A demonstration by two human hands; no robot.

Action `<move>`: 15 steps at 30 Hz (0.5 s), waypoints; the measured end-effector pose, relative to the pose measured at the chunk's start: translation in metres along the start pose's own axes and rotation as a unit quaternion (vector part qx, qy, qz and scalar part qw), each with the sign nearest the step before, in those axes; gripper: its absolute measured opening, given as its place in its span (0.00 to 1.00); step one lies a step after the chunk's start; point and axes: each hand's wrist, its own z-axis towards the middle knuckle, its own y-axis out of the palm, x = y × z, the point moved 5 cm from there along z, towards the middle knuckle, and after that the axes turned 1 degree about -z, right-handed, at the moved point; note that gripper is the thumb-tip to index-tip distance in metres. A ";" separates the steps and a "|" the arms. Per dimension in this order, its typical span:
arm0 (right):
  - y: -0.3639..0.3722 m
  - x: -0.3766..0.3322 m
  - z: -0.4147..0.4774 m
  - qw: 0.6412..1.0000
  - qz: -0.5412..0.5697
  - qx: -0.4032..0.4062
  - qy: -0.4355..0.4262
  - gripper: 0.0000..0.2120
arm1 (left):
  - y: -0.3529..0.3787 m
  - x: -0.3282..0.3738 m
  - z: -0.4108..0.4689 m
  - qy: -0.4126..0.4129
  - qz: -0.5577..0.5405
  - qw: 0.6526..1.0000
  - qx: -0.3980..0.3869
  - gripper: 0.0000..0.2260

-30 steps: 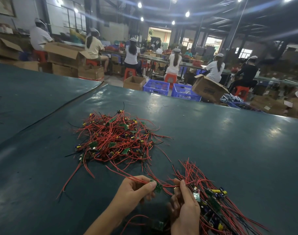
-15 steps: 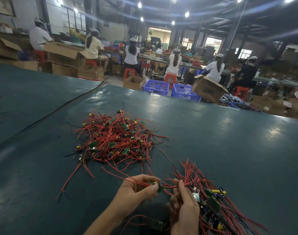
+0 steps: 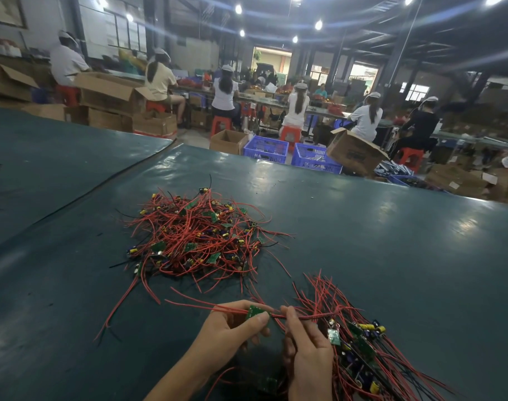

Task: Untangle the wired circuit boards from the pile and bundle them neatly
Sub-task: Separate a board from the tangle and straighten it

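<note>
- Head view: the likeliest trouble is at the solder joints. You hold the circuit board [image 3: 254, 312] and its red leads [image 3: 305, 316] very close together, so a sharp tug apart could tear a lead off the board.
- Long red strands run left from your hands across the bench [image 3: 391, 241]. If any of them are caught in the tangled pile [image 3: 200, 235], pulling towards you could drag a clump along. I cannot tell whether they are free.
- The sorted bundle [image 3: 360, 345] lies just beside and partly under your right hand, with its leads fanned out loosely. Brushing it with your wrist, or laying the next board across it crookedly, could knot it again.
- Another board [image 3: 268, 383] sits low between your forearms, where a sleeve or arm might sweep it off line.
- Your left hand [image 3: 226, 334] has its fingers curled, with the thumb and fingertips pinching the small green board just above the bench.
- Your right hand [image 3: 307, 351] is also curled, pinching the red leads right next to that board. The two hands nearly touch.
- The pile lies farther out on the bench, apart from both hands.
</note>
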 end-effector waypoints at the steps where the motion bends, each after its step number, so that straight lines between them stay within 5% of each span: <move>1: 0.002 0.001 -0.001 1.000 -0.010 -0.010 0.000 0.07 | 0.000 0.000 0.000 0.000 -0.001 1.000 0.000 0.05; 15: -0.002 0.001 0.004 1.000 -0.005 0.011 -0.009 0.13 | 0.004 0.001 0.000 -0.021 -0.028 0.999 -0.020 0.09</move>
